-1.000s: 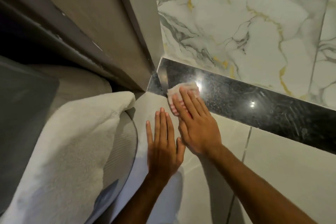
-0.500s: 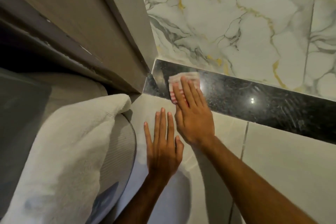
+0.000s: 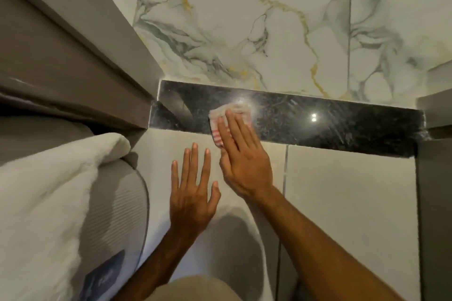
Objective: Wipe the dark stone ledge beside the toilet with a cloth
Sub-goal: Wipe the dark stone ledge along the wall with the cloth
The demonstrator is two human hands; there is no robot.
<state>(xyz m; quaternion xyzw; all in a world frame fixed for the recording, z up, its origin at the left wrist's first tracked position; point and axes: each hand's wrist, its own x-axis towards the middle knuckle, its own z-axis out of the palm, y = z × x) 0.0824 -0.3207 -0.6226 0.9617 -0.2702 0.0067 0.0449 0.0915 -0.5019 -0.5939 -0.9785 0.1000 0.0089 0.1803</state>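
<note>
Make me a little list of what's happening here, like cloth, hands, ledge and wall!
cloth: white with red stripes, lying on the ledge
right hand: flat on the cloth, pressing it down
left hand: open, fingers spread, flat on the pale tile below the ledge
ledge: dark shiny stone, with bright light spots
wall: marble tiles with grey and gold veins
towel: white and fluffy, at the left
</note>
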